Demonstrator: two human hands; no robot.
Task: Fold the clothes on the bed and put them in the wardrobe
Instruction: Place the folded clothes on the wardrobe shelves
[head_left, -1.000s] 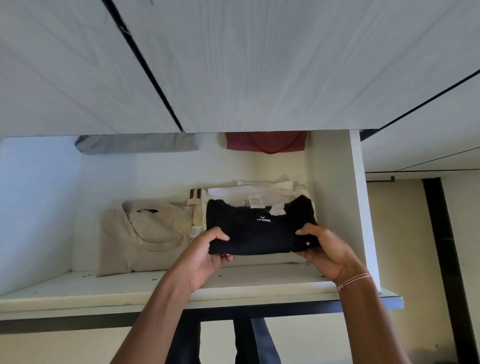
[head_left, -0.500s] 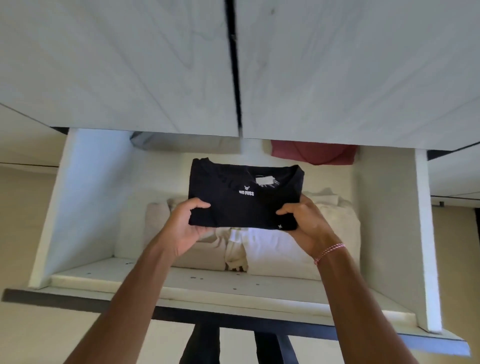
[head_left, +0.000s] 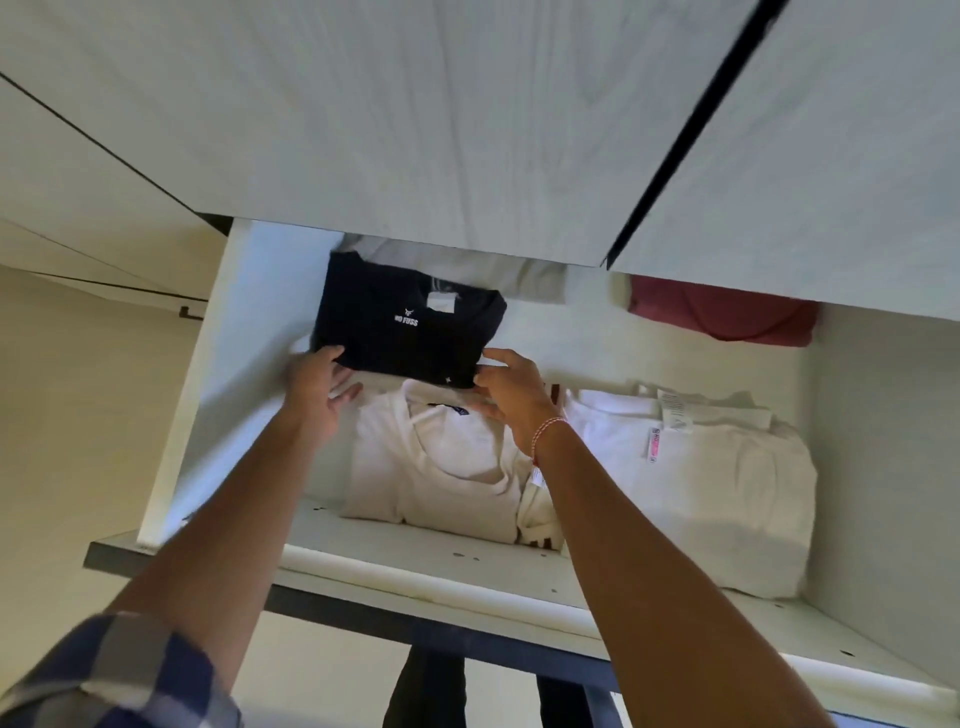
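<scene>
The person holds the folded black shirt (head_left: 410, 322) flat, with its collar side away from the body. The left hand (head_left: 319, 384) pinches the near left corner, thumb on top and fingers under the cloth. The right hand (head_left: 511, 395) pinches the near right corner in the same way. A grip at both corners probably keeps the fold from opening, and the flat position should let the shirt land on a pile without creases.

The shirt is inside the wardrobe, at the left part of the shelf (head_left: 395, 566), over the cream pile (head_left: 436, 467). It is not possible to tell if its far edge already rests on something.

The left edge of the shirt is near the side wall (head_left: 223, 364), so there is little room on that side. To the right, the white pile (head_left: 691, 483) stands just beside the cream pile. Higher at the back lie a grey cloth (head_left: 467, 267) and a red cloth (head_left: 722, 317). The open way seems to be straight down onto the cream pile. After that the hands would have to come out toward the front edge of the shelf.
</scene>
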